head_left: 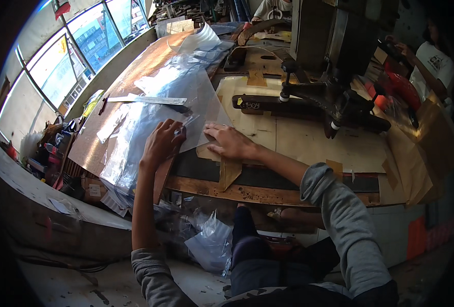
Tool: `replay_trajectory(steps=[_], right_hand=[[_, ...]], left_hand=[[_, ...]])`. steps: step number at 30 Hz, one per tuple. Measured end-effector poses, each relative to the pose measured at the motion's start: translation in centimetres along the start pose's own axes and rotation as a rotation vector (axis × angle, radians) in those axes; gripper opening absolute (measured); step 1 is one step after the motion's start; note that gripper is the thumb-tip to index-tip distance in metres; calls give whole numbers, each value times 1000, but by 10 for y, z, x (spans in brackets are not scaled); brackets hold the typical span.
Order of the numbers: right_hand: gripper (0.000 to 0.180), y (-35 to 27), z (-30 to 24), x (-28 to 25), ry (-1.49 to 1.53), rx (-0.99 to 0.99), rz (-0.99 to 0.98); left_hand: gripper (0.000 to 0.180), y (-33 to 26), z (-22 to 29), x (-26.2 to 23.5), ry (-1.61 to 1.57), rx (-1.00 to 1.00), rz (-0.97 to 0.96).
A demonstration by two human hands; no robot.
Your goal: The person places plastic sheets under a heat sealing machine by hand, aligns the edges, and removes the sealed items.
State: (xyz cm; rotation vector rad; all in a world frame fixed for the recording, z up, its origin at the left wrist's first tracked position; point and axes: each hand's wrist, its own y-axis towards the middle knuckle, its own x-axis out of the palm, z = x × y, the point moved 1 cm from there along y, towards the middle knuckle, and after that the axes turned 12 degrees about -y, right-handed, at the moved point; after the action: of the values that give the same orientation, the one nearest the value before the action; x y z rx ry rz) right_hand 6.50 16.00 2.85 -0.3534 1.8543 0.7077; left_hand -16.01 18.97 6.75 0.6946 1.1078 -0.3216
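A clear plastic sheet [206, 97] lies across the seam between the sloping brown board [86, 148] and the pale work surface. My left hand [163, 141] is at the sheet's near left side, fingers curled and pinched, with a thin clear edge glinting beside the fingertips. On the sheet's right corner rests my right hand [232, 142], its fingers stretched out and lying flat. Beyond my left hand, a flat, light ruler-like strip [158, 100] lies across a pile of clear plastic [132, 148].
A black machine arm [314, 110] reaches over the pale board [309, 146] on the right. Brown paper [421, 153] hangs at the right edge. Crumpled clear plastic [211, 243] sits below the table. Another person [434, 66] stands at far right; windows line the left.
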Motion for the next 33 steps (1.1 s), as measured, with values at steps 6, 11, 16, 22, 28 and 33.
replay_trajectory(steps=[6, 11, 16, 22, 28, 33], right_hand=[[72, -5, -10, -34, 485, 335, -70], [53, -21, -10, -79, 1268, 691, 34], [23, -94, 13, -112, 721, 501, 12], [17, -236, 14, -163, 655, 691, 94], [14, -342, -16, -175, 567, 1038, 293], [15, -410, -32, -204, 594, 1135, 532]], left_hand=[[8, -2, 41, -2, 191, 20, 322], [12, -23, 152, 17, 203, 195, 329], [64, -64, 220, 49, -52, 53, 150], [78, -121, 244, 80, -150, 57, 24], [52, -144, 275, 117, -100, 327, -50], [52, -137, 295, 116, -165, 537, -129]])
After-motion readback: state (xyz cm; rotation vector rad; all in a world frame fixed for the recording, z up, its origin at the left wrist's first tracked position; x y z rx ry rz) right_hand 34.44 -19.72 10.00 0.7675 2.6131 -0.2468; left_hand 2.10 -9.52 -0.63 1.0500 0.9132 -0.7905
